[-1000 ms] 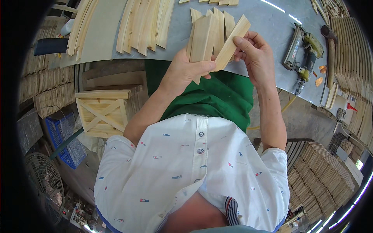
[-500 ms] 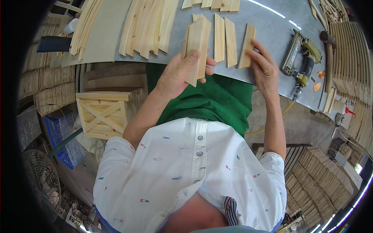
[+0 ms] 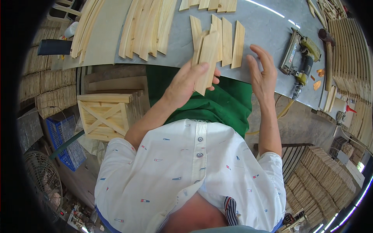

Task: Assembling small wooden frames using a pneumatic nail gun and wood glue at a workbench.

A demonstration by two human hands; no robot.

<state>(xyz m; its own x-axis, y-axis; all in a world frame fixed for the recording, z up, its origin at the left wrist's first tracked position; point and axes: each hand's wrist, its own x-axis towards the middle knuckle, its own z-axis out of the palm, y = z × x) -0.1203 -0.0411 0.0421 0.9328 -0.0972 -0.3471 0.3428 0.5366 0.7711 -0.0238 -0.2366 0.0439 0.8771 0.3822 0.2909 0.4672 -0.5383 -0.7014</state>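
A small bundle of short wooden slats (image 3: 208, 62) with slanted ends is gripped in my left hand (image 3: 185, 82), thumb on top, just over the table's near edge. Beyond it several similar slats lie on the grey table; the rightmost slat (image 3: 238, 44) has a slanted top end. To the right of that slat, my right hand (image 3: 265, 75) hovers with fingers apart and nothing in it. The bundle partly covers the slats behind it.
A nail gun (image 3: 301, 58) with a yellow hose lies on the table (image 3: 268, 35) at right, beside a hammer (image 3: 328, 54). Longer slats (image 3: 149, 29) lie at the back left. A crossed wooden frame (image 3: 103, 116) stands below the table at left; a fan (image 3: 42, 178) is lower left.
My right hand has let go of the rightmost slat, which now lies closer to its neighbours. My left hand has shifted right and toward me with the bundle, uncovering another slat behind it.
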